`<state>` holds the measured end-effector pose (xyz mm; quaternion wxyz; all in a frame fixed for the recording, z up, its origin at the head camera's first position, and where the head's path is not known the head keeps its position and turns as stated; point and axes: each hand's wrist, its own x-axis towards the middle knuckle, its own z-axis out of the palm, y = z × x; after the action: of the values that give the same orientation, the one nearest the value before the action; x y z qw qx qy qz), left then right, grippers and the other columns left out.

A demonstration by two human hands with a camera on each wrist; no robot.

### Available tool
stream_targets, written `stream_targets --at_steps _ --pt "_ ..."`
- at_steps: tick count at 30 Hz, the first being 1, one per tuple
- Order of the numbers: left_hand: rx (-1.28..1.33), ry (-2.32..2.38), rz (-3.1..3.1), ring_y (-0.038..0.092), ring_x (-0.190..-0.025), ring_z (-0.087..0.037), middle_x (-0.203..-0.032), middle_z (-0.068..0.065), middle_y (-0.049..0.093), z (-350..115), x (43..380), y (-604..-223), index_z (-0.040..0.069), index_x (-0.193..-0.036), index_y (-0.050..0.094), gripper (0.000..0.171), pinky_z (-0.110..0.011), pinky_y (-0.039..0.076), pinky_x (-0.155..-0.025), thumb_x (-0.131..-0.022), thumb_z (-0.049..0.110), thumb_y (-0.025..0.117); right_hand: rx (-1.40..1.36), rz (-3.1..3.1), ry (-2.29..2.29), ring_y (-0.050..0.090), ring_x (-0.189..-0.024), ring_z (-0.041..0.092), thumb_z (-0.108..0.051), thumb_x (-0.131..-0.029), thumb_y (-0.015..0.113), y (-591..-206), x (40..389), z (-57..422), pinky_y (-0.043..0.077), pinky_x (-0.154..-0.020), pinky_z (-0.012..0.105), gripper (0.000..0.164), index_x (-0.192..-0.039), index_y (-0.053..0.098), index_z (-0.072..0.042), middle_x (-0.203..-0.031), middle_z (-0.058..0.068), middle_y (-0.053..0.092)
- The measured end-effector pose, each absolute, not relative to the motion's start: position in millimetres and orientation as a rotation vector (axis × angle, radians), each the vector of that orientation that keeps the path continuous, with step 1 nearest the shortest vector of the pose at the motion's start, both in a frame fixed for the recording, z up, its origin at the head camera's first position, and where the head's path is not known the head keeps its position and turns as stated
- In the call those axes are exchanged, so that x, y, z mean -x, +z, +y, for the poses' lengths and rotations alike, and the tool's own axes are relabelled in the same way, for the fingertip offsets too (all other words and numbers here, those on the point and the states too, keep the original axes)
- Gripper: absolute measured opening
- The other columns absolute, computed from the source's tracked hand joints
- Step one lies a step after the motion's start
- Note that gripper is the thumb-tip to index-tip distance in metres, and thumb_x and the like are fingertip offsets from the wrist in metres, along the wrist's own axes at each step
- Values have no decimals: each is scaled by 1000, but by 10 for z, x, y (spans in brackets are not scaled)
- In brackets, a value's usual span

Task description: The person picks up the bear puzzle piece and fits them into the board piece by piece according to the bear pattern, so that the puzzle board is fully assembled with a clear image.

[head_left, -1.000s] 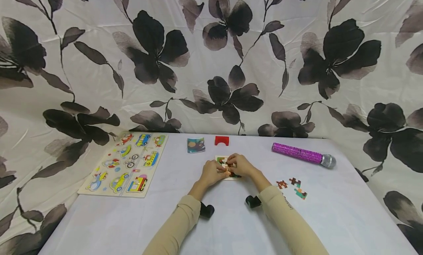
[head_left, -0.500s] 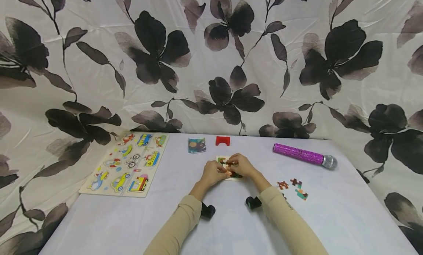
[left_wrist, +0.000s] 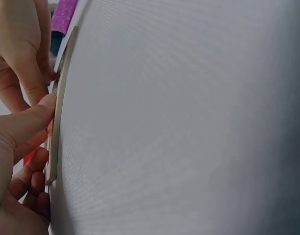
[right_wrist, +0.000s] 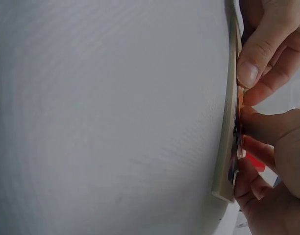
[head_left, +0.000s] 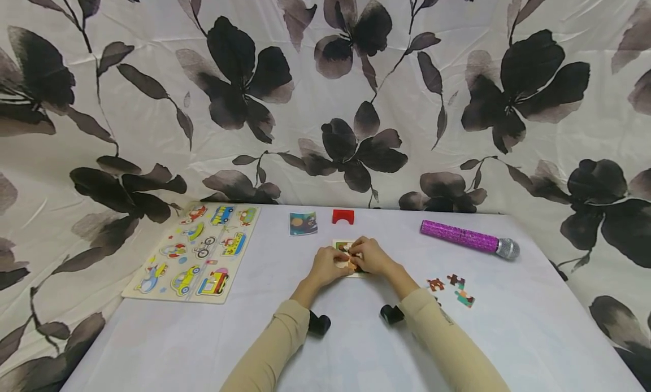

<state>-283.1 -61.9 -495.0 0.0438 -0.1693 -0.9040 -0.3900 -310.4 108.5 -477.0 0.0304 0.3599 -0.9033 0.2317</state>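
Note:
A small wooden jigsaw board (head_left: 336, 243) lies mid-table, much of its picture hidden beneath both hands. My left hand (head_left: 326, 266) holds the board's left side, its thumb (left_wrist: 46, 104) at the near edge and other fingers bent beside it. From the right, my right hand (head_left: 373, 257) pinches at a jigsaw piece over the board, thumb and fingertips close together; the piece itself is mostly covered. The fingertips of both hands nearly meet. In the right wrist view, orange and dark pieces (right_wrist: 235, 137) show along the board's thin edge.
Loose jigsaw pieces (head_left: 464, 298) lie to the right, partly near the right sleeve. Behind them is a purple glitter microphone (head_left: 460, 236). A red arch block (head_left: 343, 216) and a small picture card (head_left: 303, 223) sit at the back; a vehicle peg-puzzle board (head_left: 195, 251) lies left.
My right hand has shifted slightly left over the board, its fingertips closer to the left hand's. The left hand stays almost where it was.

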Motion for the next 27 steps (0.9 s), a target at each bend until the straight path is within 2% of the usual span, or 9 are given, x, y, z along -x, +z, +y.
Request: stream_targets --at_steps 5,8,12,15,19,23,27 --pt "512 -1179 -2776 52 -88 -24 -88 -9 66 -616 2828 -4955 2 -90 74 28 -38 40 -79 -72 21 82 -1013 -2802 883 60 -91 30 -2 -84 66 -4790 3086 1095 49 -84 44 22 -104 68 6 -99 18 64" --pt "507 -1183 -2779 51 -87 -24 -89 -10 65 -616 2829 -4954 2 -97 74 33 -36 39 -76 -71 22 82 -965 -2819 949 61 -91 29 -3 -84 66 -4793 3089 1101 50 -83 43 21 -103 69 6 -101 18 64" --pt "519 -1152 -2809 50 -85 -23 -91 -10 63 -613 2832 -4938 3 -102 73 37 -34 37 -72 -72 23 82 -960 -2838 970 61 -99 33 -2 -84 67 -4783 3095 1114 49 -89 44 15 -95 72 6 -107 20 65" --pt "533 -1113 -2852 50 -85 -22 -91 -10 63 -610 2833 -4916 4 -100 74 33 -33 37 -71 -74 24 80 -981 -2838 968 59 -107 36 -3 -83 68 -4772 3084 1130 45 -94 47 11 -89 73 5 -111 23 64" --pt "557 -1055 -2904 50 -84 -22 -91 -10 64 -610 2844 -4880 5 -99 74 31 -34 38 -71 -76 24 79 -1003 -2802 1011 58 -111 38 -6 -85 66 -4777 3052 1183 45 -95 48 13 -83 74 3 -114 25 63" --pt "564 -1029 -2932 51 -84 -22 -90 -10 63 -610 2853 -4851 6 -100 74 30 -34 40 -71 -77 24 78 -833 -2736 1267 58 -110 37 -8 -88 63 -4792 3000 1330 49 -90 43 17 -90 72 6 -113 24 64" --pt "551 -1034 -2956 48 -81 -20 -88 -9 60 -612 2851 -4842 9 -109 72 36 -32 38 -69 -77 24 77 -602 -2622 1483 58 -107 40 -3 -89 61 -4769 2927 1593 50 -89 42 21 -102 66 13 -110 27 63"
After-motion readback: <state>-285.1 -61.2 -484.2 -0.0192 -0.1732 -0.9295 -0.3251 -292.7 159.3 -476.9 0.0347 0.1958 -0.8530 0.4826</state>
